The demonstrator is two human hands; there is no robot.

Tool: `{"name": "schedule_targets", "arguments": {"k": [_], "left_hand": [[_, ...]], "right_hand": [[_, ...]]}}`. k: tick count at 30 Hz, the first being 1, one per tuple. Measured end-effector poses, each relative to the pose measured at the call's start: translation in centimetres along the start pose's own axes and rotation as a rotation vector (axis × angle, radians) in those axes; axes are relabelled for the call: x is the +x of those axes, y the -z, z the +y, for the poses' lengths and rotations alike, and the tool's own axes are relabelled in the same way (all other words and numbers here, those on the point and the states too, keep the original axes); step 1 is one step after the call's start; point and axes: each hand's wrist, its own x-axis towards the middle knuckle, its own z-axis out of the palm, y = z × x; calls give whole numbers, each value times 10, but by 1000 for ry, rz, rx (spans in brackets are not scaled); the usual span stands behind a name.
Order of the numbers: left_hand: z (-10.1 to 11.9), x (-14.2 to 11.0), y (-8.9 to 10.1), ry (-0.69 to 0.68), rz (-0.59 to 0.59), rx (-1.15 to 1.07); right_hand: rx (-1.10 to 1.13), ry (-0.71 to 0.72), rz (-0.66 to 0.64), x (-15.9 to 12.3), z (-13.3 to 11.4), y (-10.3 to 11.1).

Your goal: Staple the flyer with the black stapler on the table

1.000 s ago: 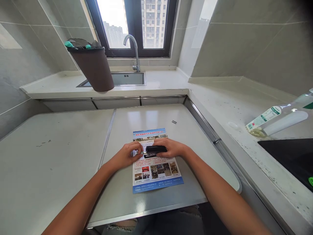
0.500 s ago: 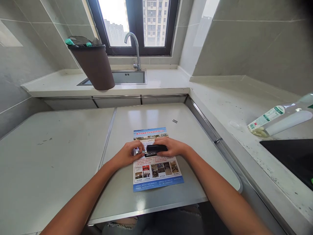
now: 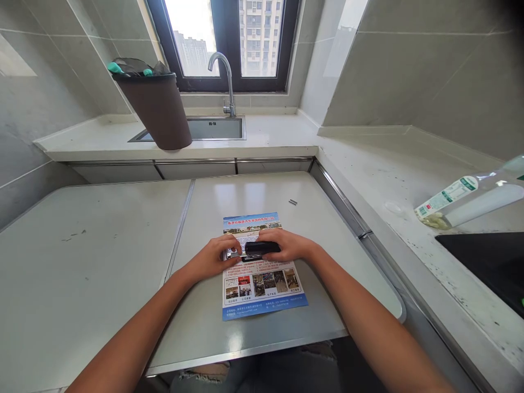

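A black stapler (image 3: 257, 248) lies across a printed flyer (image 3: 265, 314) on the folding table, above its row of photos. My right hand (image 3: 282, 244) grips the stapler's right part, thumb on the near side and fingers over the far side. At its left end, my left hand (image 3: 221, 254) pinches a silver metal part (image 3: 233, 254) that sticks out of the stapler. The fingers partly hide this metal piece. Two short strips of staples (image 3: 293, 202) rest on the table beyond the flyer, to the right.
A brown bin (image 3: 158, 112) stands by the sink (image 3: 215, 130) and faucet (image 3: 230, 82) at the back. On the right counter are a clear labelled bottle (image 3: 470, 196) and a black panel (image 3: 487, 259). A seam (image 3: 181, 229) divides the white tabletop.
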Motion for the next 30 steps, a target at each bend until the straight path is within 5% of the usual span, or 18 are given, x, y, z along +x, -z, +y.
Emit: {"name": "schedule_targets", "arguments": {"k": [18,25,30], "left_hand": [[-27,-12,28,-187,-107,36],[-29,-3,11,-220,30,120],[-20,5,2,-247,-11,192]], "right_hand": [[-6,-24,-7,-1,2,-1],[53,47,49,9,-5,-14],[50,78,36,19,-10,-30]]}}
